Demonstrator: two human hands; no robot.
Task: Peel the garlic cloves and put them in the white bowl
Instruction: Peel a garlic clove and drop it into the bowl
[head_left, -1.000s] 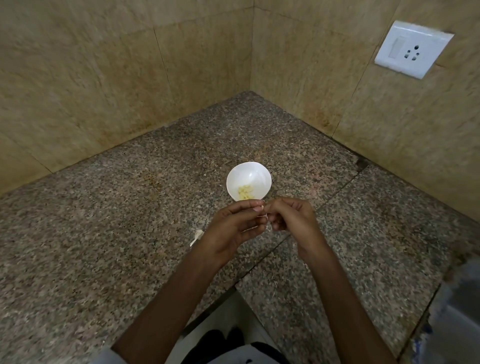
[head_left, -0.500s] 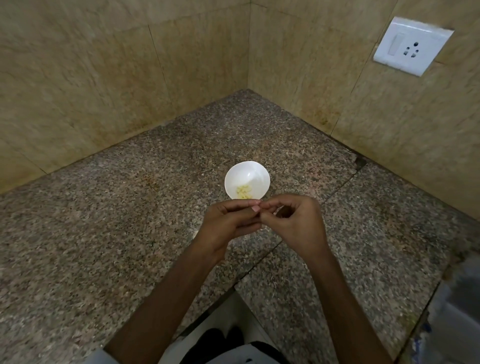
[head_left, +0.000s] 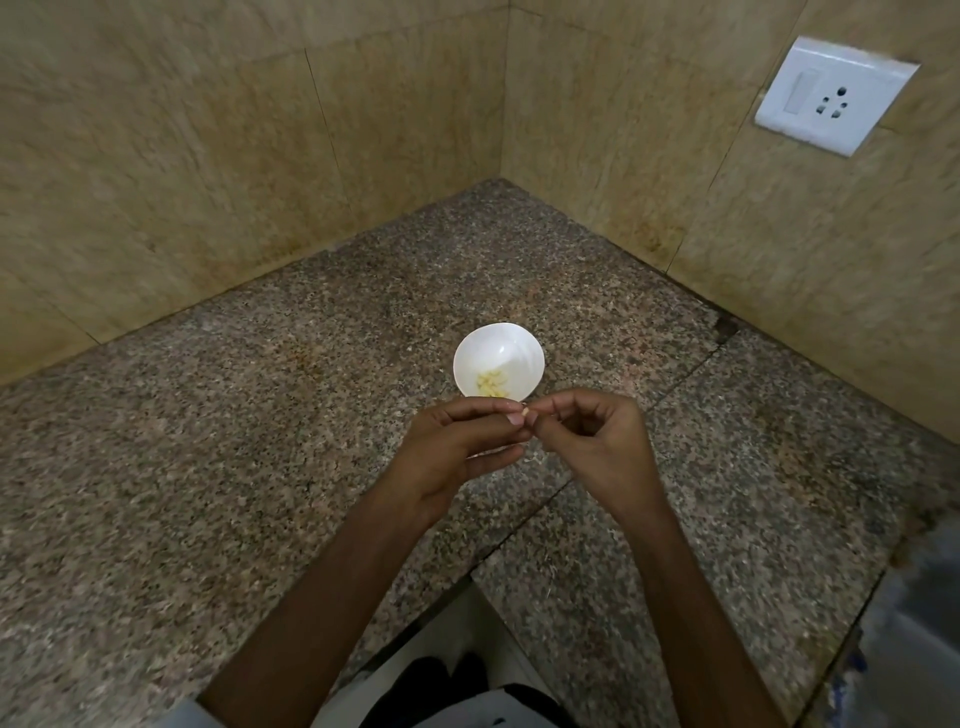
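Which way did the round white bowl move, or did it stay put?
No. The round white bowl sits where it was, left of the dark seam in the granite counter.

White bowl (head_left: 498, 345); pale yellow cloves (head_left: 491, 384); speckled brown-grey counter (head_left: 260, 415)

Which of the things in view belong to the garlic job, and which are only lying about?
For the job: white bowl; peeled garlic inside it; small garlic clove pinched between left hand and right hand.
Just there: wall socket; granite counter.
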